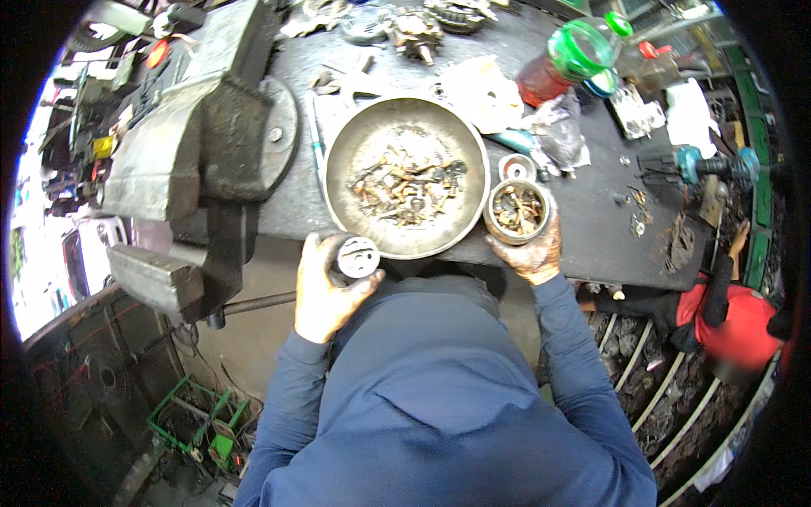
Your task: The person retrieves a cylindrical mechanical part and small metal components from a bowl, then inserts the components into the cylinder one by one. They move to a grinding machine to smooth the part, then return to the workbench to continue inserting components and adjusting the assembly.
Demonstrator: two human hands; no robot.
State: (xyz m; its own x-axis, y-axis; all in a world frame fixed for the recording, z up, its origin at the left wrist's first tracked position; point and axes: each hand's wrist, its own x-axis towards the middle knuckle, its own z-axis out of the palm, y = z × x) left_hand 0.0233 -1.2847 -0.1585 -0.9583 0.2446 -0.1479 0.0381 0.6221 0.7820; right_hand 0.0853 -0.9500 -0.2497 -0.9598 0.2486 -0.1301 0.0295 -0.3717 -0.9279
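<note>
Left hand [325,291]: closed around a short metal cylinder [357,256], fingers wrapped on its side, its pale end face with small holes turned up. Held just off the near edge of the workbench [591,194], over the person's lap.

Right hand [534,249]: cupped against the near side of a small round tin [516,209], fingers curled on its wall; whether it is gripped firmly or only steadied cannot be told. The tin holds rusty small parts and sits at the bench edge.

Between the two hands: a wide shallow metal bowl [405,176], touching the tin on its right side, with a loose heap of bolts, nuts and scraps in its middle. Its near rim overhangs the bench edge slightly.

Just beyond the tin: a small round ring-shaped part [517,166], then crumpled plastic [557,127].

Further out, beyond the right hand: a red bottle with a green cap [568,61], lying tilted. Far right: a teal-handled tool [705,165].

Beyond the left hand: a heavy bench vise [190,144].

Low right, off the bench: another person in red [731,325].

Risks, as judged: the tin and bowl both stand at the edge, so a nudge from either wrist could tip them and scatter small parts to the floor. The cylinder looks greasy and could slip from the left palm into the lap.
</note>
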